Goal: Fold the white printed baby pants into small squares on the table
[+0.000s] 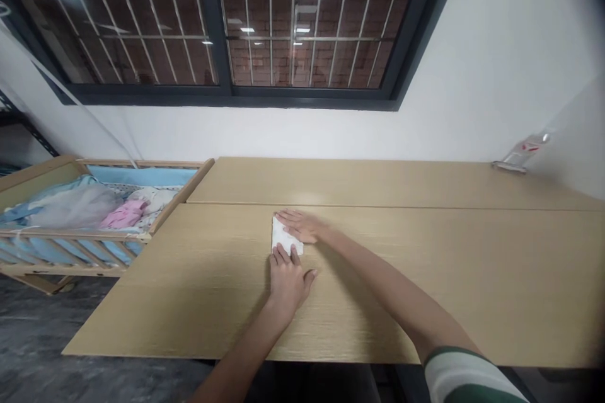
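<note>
Laying both hands flat, nothing clenched: left grip (288, 278) palm down with fingertips on the near edge of a white sheet (282, 239), thumb splayed right, off it. Right grip (303, 227) also palm down, fingers extended, lying over the sheet's far right part. Neither one pinches it as far as I can see; fingers are spread on top.

Key relation: the sheet sits between my two hands. From my left, it's straight ahead, away from me; from my right, it's to the left and toward me. Both touch it, so neither is clearly nearer, though the right seems to cover more. Its left edge runs straight away from me, uncovered. Long axis: can't tell, fingers hide the far right side and part of the near edge. Paper or cloth, can't tell either.

The sheet lies flat on the wooden surface (449, 277), left of its middle, far corner just short of the seam with the back panel (350, 182). My right forearm crosses in from the lower right, striped sleeve (472, 378) over the near edge.

Farther out: clear bottle (525, 150) at the far right end, well apart from me; wooden crib (89, 234) off the left end, pink cloth (125, 214) inside; barred window (312, 98) above the back panel.
</note>
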### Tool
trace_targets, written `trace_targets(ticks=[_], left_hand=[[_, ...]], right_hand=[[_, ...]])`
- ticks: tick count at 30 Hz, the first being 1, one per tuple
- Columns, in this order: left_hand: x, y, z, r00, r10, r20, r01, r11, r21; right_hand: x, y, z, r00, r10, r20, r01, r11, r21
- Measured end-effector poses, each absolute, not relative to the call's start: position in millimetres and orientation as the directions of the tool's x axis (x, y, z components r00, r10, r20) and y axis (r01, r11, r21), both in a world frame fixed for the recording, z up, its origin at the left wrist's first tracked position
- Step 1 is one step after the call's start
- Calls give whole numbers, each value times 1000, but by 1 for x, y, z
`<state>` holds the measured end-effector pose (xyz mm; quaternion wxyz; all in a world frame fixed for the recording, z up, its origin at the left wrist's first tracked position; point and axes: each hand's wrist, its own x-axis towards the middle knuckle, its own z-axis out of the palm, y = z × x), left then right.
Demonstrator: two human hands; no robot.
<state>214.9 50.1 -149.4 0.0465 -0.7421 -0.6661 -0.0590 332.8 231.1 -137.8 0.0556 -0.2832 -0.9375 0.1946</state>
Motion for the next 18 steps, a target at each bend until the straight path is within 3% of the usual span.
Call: trace_targets(ticks=[4,7,9,12,15,18], left_hand=[[216,49,-143,116,987,112,993,-117,4],[210,50,-133,109,987,115,992,-115,51],[196,52,-124,140,985,97,977,-153,151],[165,61,-109,175,983,51,929,-182,323],[139,78,-102,76,997,16,946,-77,314],[130,97,-103,-7,999,-36,963,16,271]], right_hand=[[329,248,-143,-807,589,-47,570,756,-320],[330,249,-143,-772,634,-41,608,718,-338],[334,245,-144,-686,727,38,640,626,-446],[345,234,-152,-354,911,213,598,395,-698],[353,223,-163,-4,968,249,434,226,-872],[349,216,-170,96,972,216,271,183,-945]])
